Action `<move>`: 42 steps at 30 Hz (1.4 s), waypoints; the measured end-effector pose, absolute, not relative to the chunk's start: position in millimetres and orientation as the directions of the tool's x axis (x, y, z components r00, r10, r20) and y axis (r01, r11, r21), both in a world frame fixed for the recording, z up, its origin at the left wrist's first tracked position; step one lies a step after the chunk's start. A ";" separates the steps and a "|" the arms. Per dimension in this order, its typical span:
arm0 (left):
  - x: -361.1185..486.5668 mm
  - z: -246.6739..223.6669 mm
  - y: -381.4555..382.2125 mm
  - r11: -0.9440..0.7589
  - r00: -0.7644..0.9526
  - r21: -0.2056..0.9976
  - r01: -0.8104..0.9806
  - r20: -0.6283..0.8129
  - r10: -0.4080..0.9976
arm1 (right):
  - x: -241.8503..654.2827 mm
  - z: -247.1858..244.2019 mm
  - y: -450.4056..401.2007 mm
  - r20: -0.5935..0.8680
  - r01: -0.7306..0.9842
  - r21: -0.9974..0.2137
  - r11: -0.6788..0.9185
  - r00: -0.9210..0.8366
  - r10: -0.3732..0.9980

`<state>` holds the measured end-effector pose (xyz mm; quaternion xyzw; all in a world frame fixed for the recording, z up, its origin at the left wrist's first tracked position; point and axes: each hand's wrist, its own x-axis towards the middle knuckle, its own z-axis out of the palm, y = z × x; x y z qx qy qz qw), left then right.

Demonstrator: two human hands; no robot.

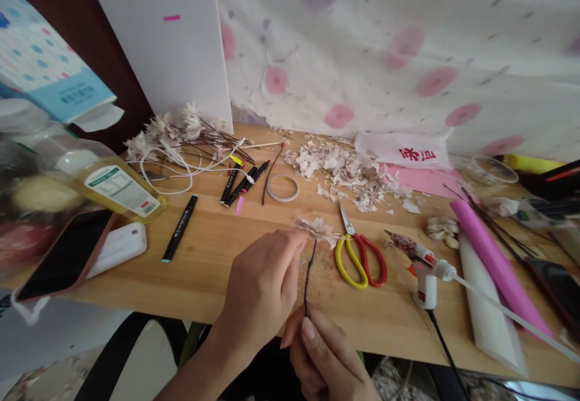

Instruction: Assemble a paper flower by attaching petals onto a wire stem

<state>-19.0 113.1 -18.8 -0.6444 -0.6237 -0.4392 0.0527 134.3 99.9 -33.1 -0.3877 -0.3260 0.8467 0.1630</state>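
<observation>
A pale paper flower (318, 229) on a thin dark stem (309, 277) stands upright at the middle front of the table. My left hand (267, 274) is closed at the flower's left edge, its fingertips against the petals. Lower down, my right hand (324, 352) pinches the bottom of the stem between thumb and fingers. Just right of the flower lie scissors (356, 256) with one yellow and one red handle. Farther right rests a white glue gun (425, 283). Behind the flower is a heap of pale petals (339, 168).
Finished flowers (167, 129), a white cable (190, 168), markers (180, 229) and a tape roll (283, 188) lie at the left and middle. A bottle (122, 189) and phone (67, 253) are far left. Pink and white rolls (498, 262) lie right.
</observation>
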 end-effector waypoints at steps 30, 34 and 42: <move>-39.7 -43.8 88.0 -0.232 -0.205 0.678 0.698 0.499 0.842 | 150.5 -67.6 113.2 -0.405 -0.067 -0.852 -0.520 -0.546 0.733; -35.9 -42.7 84.0 -0.186 -0.270 0.746 0.639 0.444 0.854 | 147.8 -68.7 111.0 -0.387 -0.061 -0.867 -0.495 -0.543 0.745; -23.9 -37.8 86.6 -0.170 -0.328 0.776 0.607 0.440 0.836 | 148.8 -59.7 108.5 -0.377 -0.066 -0.875 -0.479 -0.527 0.762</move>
